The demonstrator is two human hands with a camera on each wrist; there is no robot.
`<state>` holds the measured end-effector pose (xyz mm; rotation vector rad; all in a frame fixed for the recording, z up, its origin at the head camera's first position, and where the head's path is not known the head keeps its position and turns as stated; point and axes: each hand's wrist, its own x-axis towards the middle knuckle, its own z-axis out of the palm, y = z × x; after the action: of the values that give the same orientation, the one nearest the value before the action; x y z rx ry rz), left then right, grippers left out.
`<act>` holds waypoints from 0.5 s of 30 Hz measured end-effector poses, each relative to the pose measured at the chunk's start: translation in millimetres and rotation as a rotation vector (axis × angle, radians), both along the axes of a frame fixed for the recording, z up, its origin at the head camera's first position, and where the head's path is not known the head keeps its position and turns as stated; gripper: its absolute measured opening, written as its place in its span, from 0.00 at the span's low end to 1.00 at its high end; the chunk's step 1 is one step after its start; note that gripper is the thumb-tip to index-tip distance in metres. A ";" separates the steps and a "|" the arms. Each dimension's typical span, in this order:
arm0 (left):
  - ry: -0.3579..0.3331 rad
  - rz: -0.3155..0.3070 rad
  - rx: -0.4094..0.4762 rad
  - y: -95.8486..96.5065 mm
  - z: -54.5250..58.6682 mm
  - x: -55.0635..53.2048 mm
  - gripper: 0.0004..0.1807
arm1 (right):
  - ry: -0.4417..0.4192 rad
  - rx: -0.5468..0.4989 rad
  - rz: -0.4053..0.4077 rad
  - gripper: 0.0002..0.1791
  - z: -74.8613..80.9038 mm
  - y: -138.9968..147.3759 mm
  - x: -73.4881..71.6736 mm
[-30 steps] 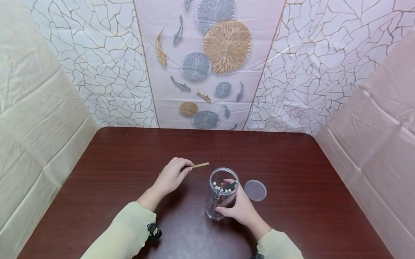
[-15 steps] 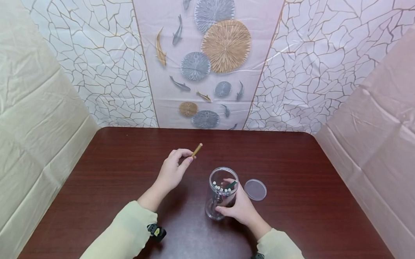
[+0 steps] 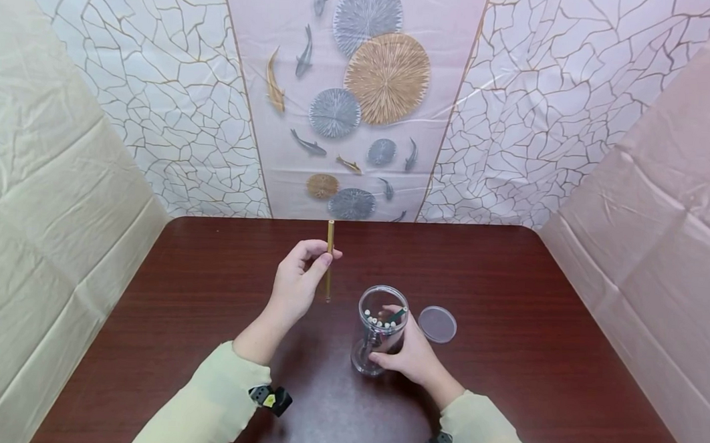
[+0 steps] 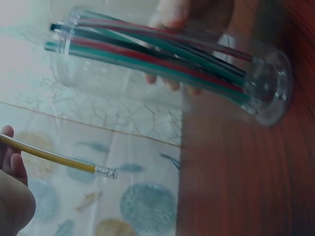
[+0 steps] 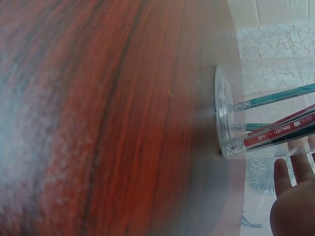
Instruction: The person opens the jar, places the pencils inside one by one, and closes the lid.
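Observation:
My left hand (image 3: 294,282) pinches a yellow pencil (image 3: 331,233) between thumb and fingers. The pencil stands upright above the table, left of the jar, its metal eraser ferrule (image 4: 103,171) at the lower end. My right hand (image 3: 413,356) holds a clear, tall jar (image 3: 360,359) from its right side, thumb at the front and fingers round the back. The jar stands upright on the table with its mouth uncovered. Several green, red and black pencils (image 4: 157,56) lean inside it. In the right wrist view, a red pencil (image 5: 275,130) shows its ferrule near the jar's bottom.
A round clear lid (image 3: 436,325) lies flat on the dark reddish wood table (image 3: 504,363), right of the jar. Patterned sheeting (image 3: 348,114) hangs behind the table, and pale cloth walls (image 3: 650,230) flank both sides.
My left hand has risen slightly and turned the yellow pencil from nearly level, pointing right, to upright. The right hand and the jar have stayed in place.

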<state>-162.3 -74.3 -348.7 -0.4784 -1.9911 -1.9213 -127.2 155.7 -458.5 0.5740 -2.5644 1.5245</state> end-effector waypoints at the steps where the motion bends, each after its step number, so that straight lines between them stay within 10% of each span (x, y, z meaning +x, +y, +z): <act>1: 0.011 -0.005 0.021 0.9 2.6 1.3 0.06 | -0.002 -0.001 0.001 0.46 -0.1 0.0 -0.1; 15: 0.126 -0.064 0.268 9.6 39.3 17.2 0.07 | -0.016 -0.005 0.005 0.46 0.6 0.2 0.3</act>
<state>-145.1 -64.7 -309.4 -0.5795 -1.6283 -2.1010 -127.0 155.9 -457.9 0.5703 -2.5721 1.5436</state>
